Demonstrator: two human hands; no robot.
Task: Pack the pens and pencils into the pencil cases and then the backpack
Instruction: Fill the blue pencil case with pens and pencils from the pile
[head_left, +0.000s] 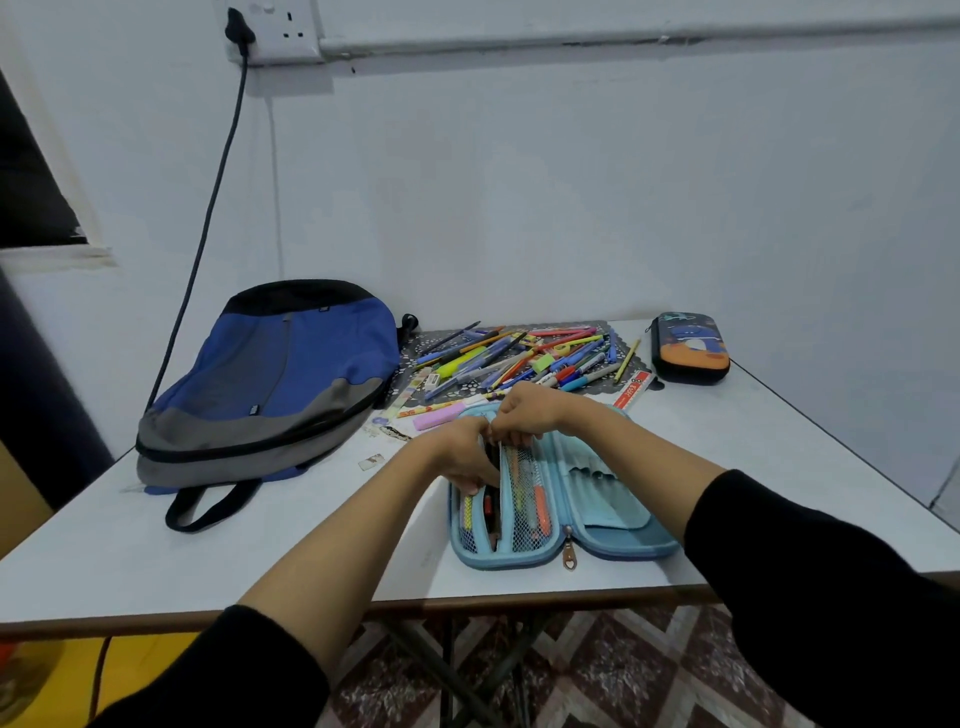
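Note:
A light blue pencil case (613, 525) lies open near the table's front edge, with several pens behind its mesh pockets. My left hand (465, 452) grips the case's middle mesh divider at its left side. My right hand (524, 410) pinches the top of that divider at the case's far end. A pile of pens and pencils (524, 356) lies behind the case on a dark lace mat. A blue and grey backpack (270, 384) lies flat and zipped at the left. A second, dark pencil case (690, 347) sits shut at the far right.
A pink eraser (439, 417), a ruler (632, 389) and small paper scraps lie between the pile and the open case. A black cable (208, 218) hangs from the wall socket down behind the backpack. The white table (182, 561) ends just in front of the case.

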